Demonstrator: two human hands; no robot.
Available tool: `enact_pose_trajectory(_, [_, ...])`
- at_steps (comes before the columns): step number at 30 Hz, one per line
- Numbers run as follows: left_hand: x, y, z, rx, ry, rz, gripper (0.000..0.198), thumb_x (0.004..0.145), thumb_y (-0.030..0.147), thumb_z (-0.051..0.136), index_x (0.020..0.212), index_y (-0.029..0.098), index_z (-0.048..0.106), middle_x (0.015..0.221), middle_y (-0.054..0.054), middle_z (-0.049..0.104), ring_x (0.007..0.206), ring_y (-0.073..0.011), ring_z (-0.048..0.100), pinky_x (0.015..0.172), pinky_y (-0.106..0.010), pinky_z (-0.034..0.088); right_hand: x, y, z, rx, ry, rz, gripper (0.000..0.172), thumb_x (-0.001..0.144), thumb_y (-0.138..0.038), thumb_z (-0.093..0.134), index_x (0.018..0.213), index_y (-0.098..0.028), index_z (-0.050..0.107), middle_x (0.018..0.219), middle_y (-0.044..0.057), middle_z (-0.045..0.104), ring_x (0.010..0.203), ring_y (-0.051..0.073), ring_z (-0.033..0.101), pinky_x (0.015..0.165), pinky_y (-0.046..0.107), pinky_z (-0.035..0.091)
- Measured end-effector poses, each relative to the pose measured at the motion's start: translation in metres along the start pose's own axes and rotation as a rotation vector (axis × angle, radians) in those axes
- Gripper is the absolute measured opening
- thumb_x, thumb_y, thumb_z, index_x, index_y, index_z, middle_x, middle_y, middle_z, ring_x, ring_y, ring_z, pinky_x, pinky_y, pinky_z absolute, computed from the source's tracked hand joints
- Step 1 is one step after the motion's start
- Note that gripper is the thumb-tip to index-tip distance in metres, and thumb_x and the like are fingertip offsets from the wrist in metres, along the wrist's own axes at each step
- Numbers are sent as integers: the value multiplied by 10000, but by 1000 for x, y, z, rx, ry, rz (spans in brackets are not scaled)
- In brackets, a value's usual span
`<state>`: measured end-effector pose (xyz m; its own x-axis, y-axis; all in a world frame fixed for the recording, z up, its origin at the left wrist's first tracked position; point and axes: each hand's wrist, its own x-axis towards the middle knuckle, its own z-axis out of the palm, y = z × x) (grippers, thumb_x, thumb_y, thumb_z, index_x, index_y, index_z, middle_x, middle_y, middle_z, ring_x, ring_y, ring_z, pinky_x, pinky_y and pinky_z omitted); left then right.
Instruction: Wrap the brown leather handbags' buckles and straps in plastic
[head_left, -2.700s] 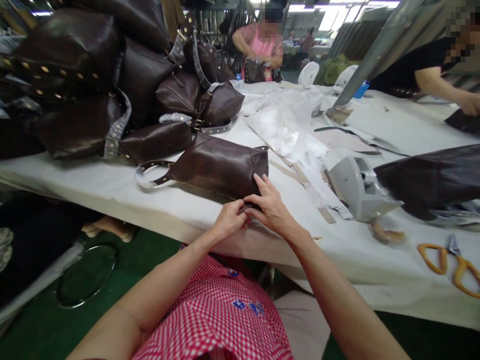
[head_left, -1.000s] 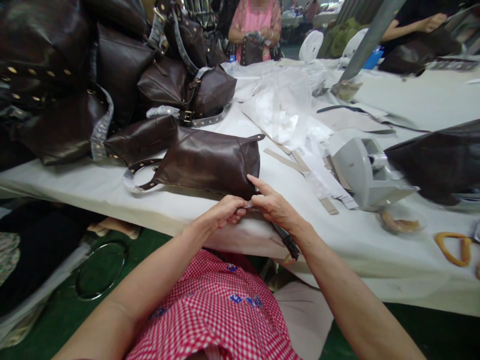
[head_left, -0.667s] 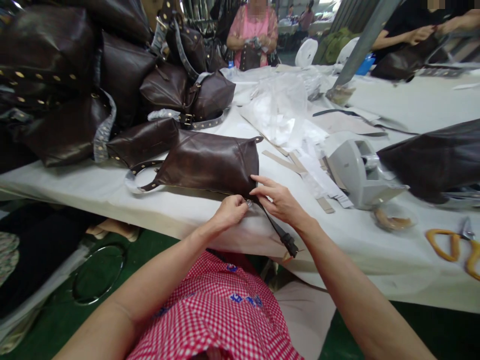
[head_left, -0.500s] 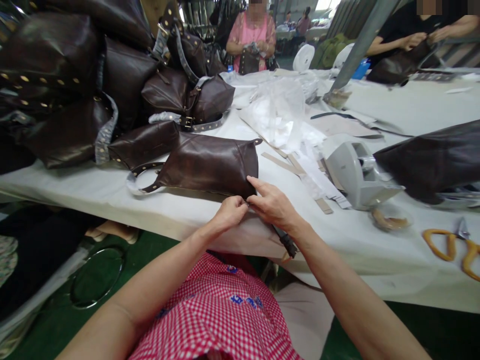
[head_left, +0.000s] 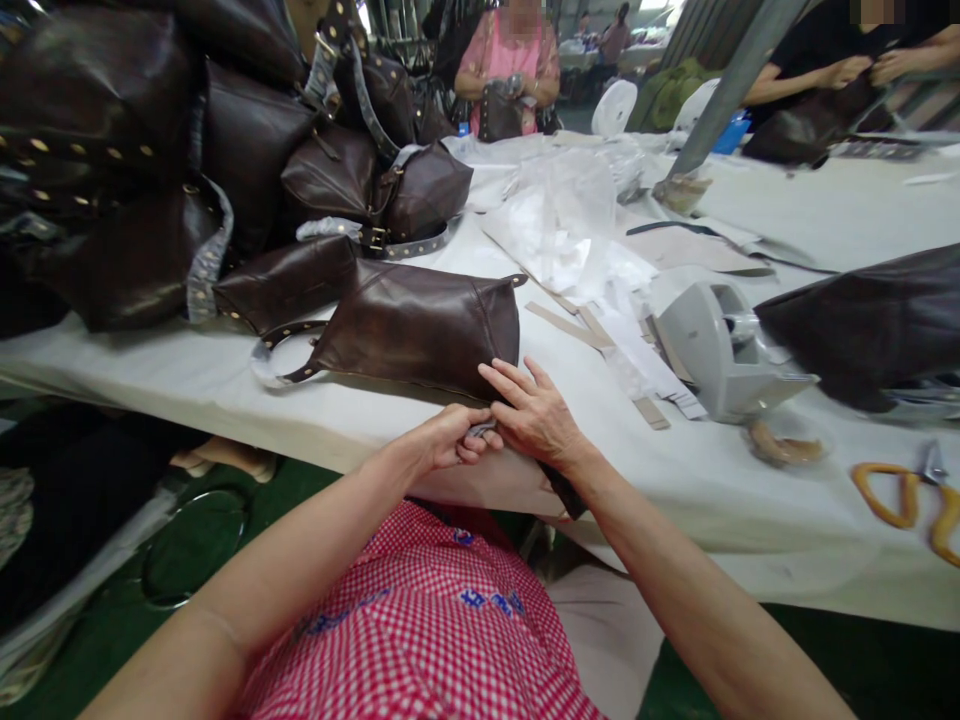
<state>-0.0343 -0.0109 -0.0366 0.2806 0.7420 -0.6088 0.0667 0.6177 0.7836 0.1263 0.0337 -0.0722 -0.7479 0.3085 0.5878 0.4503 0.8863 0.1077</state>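
A dark brown leather bag lies on its side near the table's front edge, its studded strap looping out at the left. My left hand is closed at the bag's near right corner, with a small greyish piece between its fingers that I cannot make out. Right beside it, my right hand has its fingers spread, the tips resting on the bag's right end. Its thumb is partly hidden near the left hand. Below the right wrist a dark strap end hangs over the table edge.
Brown bags are piled at the left. To the right stand a grey tape dispenser, orange-handled scissors and another dark bag. Plastic and paper scraps cover the table's middle. Two people work across the table; a metal post rises there.
My left hand has shifted slightly left and down, and a greyish piece now shows in its fingers. My right fingers have spread apart. The bag stays in place.
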Motion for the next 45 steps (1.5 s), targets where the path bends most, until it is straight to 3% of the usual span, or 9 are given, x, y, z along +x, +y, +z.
enact_pose_trajectory(6, [3,3,-17,-312,-175,-241,479,1038,282,246,699,94,527,575,-1,508,341,-4,187,326,-113,118,-4,-2,5,26,54,17,212,934,-244,541,747,-203,634,1413,90,562,1336,256,475,1128,501,322])
enact_pose_trajectory(12, [3,1,-13,-448,-139,-246,341,995,178,357,704,107,520,573,26,511,328,3,195,325,-115,113,-9,-2,9,52,54,55,233,958,-262,511,772,-211,642,1399,91,574,1332,248,482,1126,486,335])
enact_pose_trajectory(20, [1,-13,6,-18,272,188,116,859,163,542,746,140,546,677,-30,688,426,-46,511,388,-143,262,-16,-4,11,322,99,286,124,896,-178,547,955,-188,655,1474,152,473,1360,265,452,1081,444,442])
enact_pose_trajectory(25, [2,-15,1,105,258,229,76,819,150,527,818,137,602,750,-42,706,533,-102,632,472,-184,420,-19,7,-13,492,-124,393,425,787,-59,554,1187,-194,608,1594,143,261,1418,272,374,1094,414,431])
enact_pose_trajectory(31, [12,-16,-5,280,295,423,135,766,170,510,788,134,638,656,-12,667,451,-79,514,463,-186,384,-23,9,-27,511,-253,405,639,719,5,503,1316,-221,535,1588,123,290,1375,241,444,1074,361,451])
enact_pose_trajectory(34, [17,-20,-8,367,355,532,176,755,202,504,774,147,670,665,-24,687,577,-123,585,565,-217,440,-25,-1,-27,500,-253,449,643,728,-6,520,1336,-215,522,1564,144,332,1382,254,433,1080,384,444])
enact_pose_trajectory(37, [17,-23,-9,372,333,575,195,767,285,525,759,156,670,685,-39,699,678,-167,637,660,-257,476,-33,-9,-38,455,-198,505,534,779,-89,588,1299,-207,561,1505,169,425,1356,272,466,1068,417,451])
enact_pose_trajectory(40, [13,-21,-13,373,329,556,234,749,378,554,746,169,659,680,-38,702,684,-196,654,675,-284,488,-50,0,-63,407,-75,626,345,843,-200,594,1187,-205,628,1299,145,628,1097,233,661,908,364,553])
enact_pose_trajectory(45, [12,-13,-25,392,285,507,316,693,483,573,734,185,670,660,-35,705,685,-226,650,654,-298,481,-105,54,-133,153,280,1172,241,845,-372,565,927,-185,693,859,65,733,708,185,666,681,305,545])
